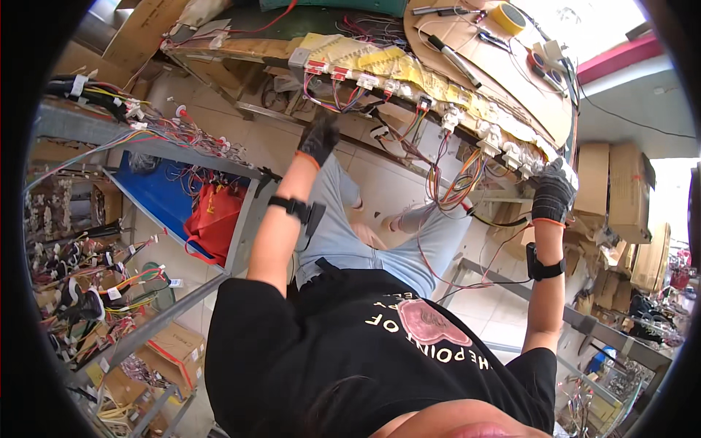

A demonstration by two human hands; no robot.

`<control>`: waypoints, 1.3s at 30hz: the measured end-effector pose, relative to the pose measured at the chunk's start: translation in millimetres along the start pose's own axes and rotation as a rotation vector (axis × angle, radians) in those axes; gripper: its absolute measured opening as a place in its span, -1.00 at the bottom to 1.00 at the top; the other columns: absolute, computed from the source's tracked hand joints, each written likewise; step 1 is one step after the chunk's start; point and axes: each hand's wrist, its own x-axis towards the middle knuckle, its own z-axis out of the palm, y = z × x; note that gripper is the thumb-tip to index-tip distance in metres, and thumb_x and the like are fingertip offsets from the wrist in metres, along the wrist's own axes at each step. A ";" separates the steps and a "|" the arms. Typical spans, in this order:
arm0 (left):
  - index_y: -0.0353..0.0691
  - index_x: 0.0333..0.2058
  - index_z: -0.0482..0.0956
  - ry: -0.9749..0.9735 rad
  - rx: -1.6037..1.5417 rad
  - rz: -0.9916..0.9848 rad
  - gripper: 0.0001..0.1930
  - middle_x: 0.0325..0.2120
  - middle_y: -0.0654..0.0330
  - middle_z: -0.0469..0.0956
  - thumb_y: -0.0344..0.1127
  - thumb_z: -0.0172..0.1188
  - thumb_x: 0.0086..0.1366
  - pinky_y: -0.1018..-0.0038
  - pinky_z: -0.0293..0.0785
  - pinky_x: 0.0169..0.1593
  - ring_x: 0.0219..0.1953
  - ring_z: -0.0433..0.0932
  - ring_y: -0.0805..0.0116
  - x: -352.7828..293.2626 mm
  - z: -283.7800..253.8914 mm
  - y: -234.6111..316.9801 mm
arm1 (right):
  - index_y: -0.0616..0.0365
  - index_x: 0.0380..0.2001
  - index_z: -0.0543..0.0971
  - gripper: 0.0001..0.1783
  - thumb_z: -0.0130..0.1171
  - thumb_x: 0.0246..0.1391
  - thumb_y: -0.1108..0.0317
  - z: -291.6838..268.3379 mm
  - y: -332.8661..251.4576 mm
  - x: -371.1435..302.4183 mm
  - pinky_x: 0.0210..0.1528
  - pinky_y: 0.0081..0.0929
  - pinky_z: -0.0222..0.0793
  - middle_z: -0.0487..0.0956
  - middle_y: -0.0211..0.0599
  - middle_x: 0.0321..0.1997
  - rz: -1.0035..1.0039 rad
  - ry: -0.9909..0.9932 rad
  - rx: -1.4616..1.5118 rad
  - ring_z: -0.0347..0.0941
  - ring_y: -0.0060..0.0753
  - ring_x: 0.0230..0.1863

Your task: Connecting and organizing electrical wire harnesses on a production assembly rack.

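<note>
A wire harness of many coloured wires hangs below the front edge of the workbench. Its ends run to a row of white connectors set along that edge. My right hand, in a black glove with an orange cuff, is at the right end of the row; its fingers are curled in by the edge, and whatever they hold is hidden. Below the row's left part is my left hand, gloved alike and smeared by motion. It is nearest to a loop of thin wires under the red connectors.
Yellow tape covers the bench edge. On cardboard lie a marker pen, scissors and a tape roll. A metal rack with wires stands left, above a blue tray holding a red bag. Cardboard boxes are stacked right.
</note>
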 end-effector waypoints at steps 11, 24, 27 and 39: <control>-0.24 -0.04 0.50 -0.294 1.900 1.299 -0.72 -0.22 0.12 0.58 -0.40 -0.02 0.29 0.46 0.53 -0.20 -0.20 0.56 0.38 -53.4 34.9 -32.1 | 0.10 -0.27 0.52 -0.70 -0.09 0.10 0.17 4.4 0.0 1.7 -0.27 -0.18 0.43 0.59 -0.11 -0.39 0.131 -0.090 -0.073 0.54 -0.09 -0.33; -0.24 -0.21 0.57 0.014 1.490 1.028 -0.78 -0.36 0.02 0.58 -0.29 0.00 0.29 0.32 0.50 -0.29 -0.33 0.58 0.14 -80.4 166.3 -20.3 | 0.12 -0.40 0.56 -0.74 -0.09 0.09 0.23 0.4 -0.8 -4.9 -0.32 -0.19 0.41 0.57 -0.11 -0.44 0.116 -0.005 0.004 0.51 -0.08 -0.39; -0.22 -0.24 0.58 -0.023 1.456 1.093 -0.79 -0.33 -0.02 0.57 -0.31 0.01 0.26 0.23 0.48 -0.29 -0.31 0.55 0.04 -80.9 171.8 -14.1 | 0.12 -0.43 0.55 -0.74 -0.08 0.07 0.25 6.5 1.2 -4.9 -0.35 -0.21 0.41 0.56 -0.11 -0.47 0.062 0.051 -0.050 0.50 -0.08 -0.42; -0.30 -0.37 0.55 0.083 1.711 1.048 -0.72 -0.41 -0.06 0.55 -0.21 -0.04 0.29 0.21 0.45 -0.24 -0.32 0.53 -0.01 -88.3 189.3 1.5 | 0.20 -0.37 0.57 -0.45 -0.39 0.26 0.09 12.8 2.2 -0.9 -0.16 -0.12 0.37 0.58 0.01 -0.36 0.173 -0.024 0.046 0.50 0.06 -0.27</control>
